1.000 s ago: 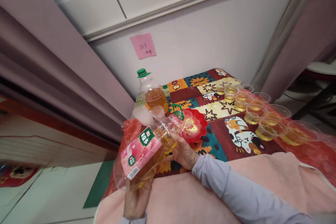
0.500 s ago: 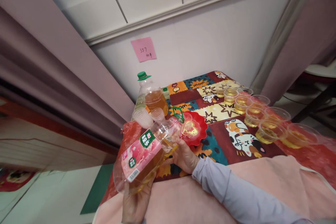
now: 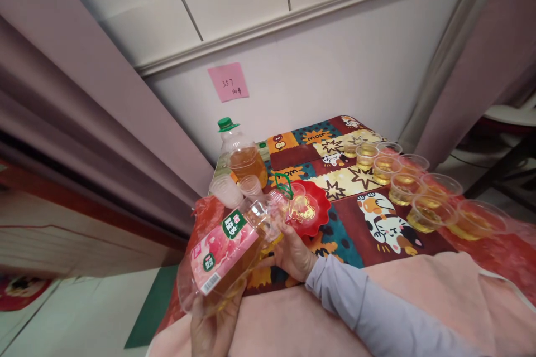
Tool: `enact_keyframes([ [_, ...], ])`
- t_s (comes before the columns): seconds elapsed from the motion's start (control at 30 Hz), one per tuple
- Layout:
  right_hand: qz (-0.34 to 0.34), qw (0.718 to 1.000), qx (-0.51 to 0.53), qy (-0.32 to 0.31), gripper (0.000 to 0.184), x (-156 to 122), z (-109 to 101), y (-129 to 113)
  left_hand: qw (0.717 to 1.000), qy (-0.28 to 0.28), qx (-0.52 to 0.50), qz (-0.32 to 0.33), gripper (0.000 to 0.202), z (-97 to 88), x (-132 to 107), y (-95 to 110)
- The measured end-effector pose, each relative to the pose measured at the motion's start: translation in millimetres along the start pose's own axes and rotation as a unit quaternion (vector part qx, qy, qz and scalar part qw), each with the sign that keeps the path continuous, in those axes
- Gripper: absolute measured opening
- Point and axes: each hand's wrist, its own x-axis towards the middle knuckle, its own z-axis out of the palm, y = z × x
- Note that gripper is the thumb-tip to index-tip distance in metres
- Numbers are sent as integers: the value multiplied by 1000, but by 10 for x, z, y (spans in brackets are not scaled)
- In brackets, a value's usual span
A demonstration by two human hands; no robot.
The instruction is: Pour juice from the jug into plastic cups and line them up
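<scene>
A large clear juice bottle (image 3: 226,251) with a pink label lies tilted in front of me, its neck up and to the right with a green ring handle (image 3: 283,185). My left hand (image 3: 215,318) grips its lower end from below. Close under the neck, my right hand (image 3: 295,254) has its fingers around what looks like a clear plastic cup (image 3: 273,230) with yellow liquid low in it. The bottle partly hides this cup. Just beyond the right hand sits a red scalloped dish (image 3: 320,215) with a gold heart pattern.
Stacked clear cups (image 3: 226,189) and a second juice bottle (image 3: 247,159) with a green cap stand behind. Several cups of yellow juice (image 3: 405,187) line the table's right side. A pink cloth (image 3: 402,295) covers the front edge; a pink note (image 3: 228,82) is on the wall.
Both hands stay around the bottle and cup with almost the same tilt. The bottle and left hand have shifted slightly left and down in view.
</scene>
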Motion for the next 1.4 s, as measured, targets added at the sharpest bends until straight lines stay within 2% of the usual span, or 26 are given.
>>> enact_keyframes([
  [0.27,0,1000,-4,-8,75,8,-11,3,998,-45,-37,-15,53,65,36,-10],
  [0.47,-2,1000,5,-10,74,13,-24,8,1000,-26,-16,0,54,141,44,-40],
  [0.67,-3,1000,14,-14,75,18,-34,6,1000,-20,-11,-8,51,139,54,-39],
  [1.1,-1,1000,6,-11,77,9,-20,-3,994,-95,-42,-33,59,91,59,-7],
  [1.4,1,1000,13,-20,77,23,-60,13,999,-37,-26,-24,54,91,42,4],
])
